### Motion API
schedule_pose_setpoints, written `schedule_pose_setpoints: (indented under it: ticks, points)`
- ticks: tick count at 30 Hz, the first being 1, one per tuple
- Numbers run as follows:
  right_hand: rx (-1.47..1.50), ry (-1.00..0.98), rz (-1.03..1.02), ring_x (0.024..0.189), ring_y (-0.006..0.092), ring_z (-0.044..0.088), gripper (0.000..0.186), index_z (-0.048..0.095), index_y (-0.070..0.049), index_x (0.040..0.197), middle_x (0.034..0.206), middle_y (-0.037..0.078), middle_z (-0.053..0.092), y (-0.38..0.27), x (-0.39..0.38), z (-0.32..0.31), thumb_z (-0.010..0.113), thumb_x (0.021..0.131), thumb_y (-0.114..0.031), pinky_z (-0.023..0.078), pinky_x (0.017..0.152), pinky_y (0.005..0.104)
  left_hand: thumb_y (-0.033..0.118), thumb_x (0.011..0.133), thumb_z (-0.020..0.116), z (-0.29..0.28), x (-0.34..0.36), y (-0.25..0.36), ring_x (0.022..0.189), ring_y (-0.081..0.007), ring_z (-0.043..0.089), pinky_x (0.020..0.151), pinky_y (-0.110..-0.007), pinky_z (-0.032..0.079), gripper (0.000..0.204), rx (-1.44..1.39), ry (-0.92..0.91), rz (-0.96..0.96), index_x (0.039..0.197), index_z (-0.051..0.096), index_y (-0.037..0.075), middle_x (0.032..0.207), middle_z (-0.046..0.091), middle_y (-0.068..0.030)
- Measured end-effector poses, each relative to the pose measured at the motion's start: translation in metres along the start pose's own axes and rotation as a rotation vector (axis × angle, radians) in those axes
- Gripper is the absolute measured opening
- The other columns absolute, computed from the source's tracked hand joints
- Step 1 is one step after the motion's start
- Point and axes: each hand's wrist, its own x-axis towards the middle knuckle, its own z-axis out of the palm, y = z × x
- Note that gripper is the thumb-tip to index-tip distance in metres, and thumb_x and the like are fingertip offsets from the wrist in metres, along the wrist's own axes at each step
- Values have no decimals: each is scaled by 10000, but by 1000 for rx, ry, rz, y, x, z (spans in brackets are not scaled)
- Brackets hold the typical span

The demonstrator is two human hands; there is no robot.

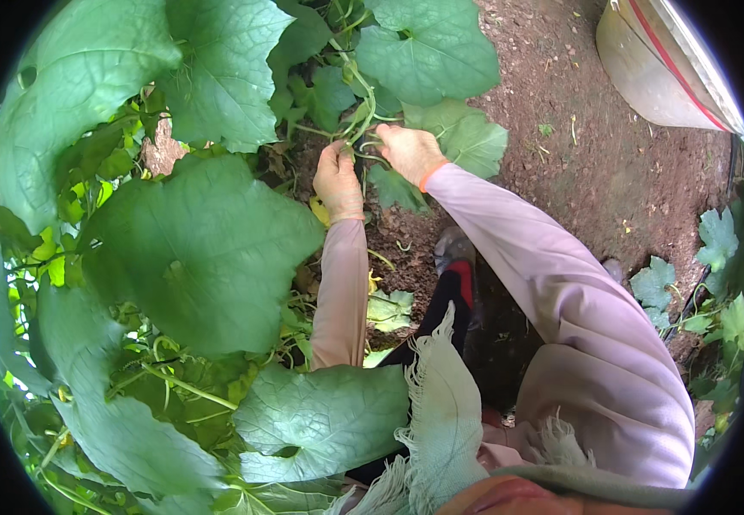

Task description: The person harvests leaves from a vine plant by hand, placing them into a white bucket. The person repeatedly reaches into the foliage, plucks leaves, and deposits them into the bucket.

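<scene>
Left hand [338, 182] and right hand [411, 153] sit close together at the lower end of a green vine stem [367, 99], fingers curled in; whether either is clamped on it, I cannot tell. A lobed leaf [475, 144] spreads just right of the stem, behind the right hand. Left of the stem, a broad leaf [200, 257] crowds the left forearm; nearer the person than the stem, a holed leaf [320, 421] and fringed scarf [445, 412] block the view. Well right of the stem, a pale bucket [651, 73] with a red band stands on brown soil [552, 120].
</scene>
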Motion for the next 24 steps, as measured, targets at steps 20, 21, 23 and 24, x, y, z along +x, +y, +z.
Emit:
schedule_pose_setpoints:
  ticks: [20, 21, 23, 24]
  points:
    - [121, -50, 59, 900, 321, 597, 204, 575, -61, 1005, 963, 131, 617, 17, 55, -84, 536, 856, -195, 463, 827, 404, 246, 863, 541, 33, 87, 26, 981, -327, 617, 869, -368, 459, 339, 517, -520, 51, 1124, 627, 48, 1057, 651, -188]
    - [117, -70, 64, 899, 316, 597, 181, 574, -58, 1001, 961, 127, 614, 18, 56, -86, 532, 860, -163, 465, 831, 402, 244, 862, 539, 37, 86, 31, 978, -332, 616, 865, -371, 458, 334, 511, -627, -74, 1126, 628, 60, 1047, 654, -186]
    - [78, -104, 61, 940, 307, 580, 208, 548, -64, 1045, 1015, 120, 584, 24, 61, -86, 514, 872, -174, 454, 863, 413, 232, 853, 554, 39, 86, 22, 961, -320, 621, 853, -369, 457, 312, 677, -650, -107, 1124, 640, 105, 993, 673, -159]
    - [-32, -115, -9, 981, 304, 562, 257, 524, -72, 1092, 1071, 119, 558, 34, 67, -82, 501, 880, -216, 440, 891, 426, 229, 850, 558, 33, 87, 12, 959, -316, 623, 853, -367, 456, 309, 647, -625, -105, 1122, 643, 109, 994, 673, -154]
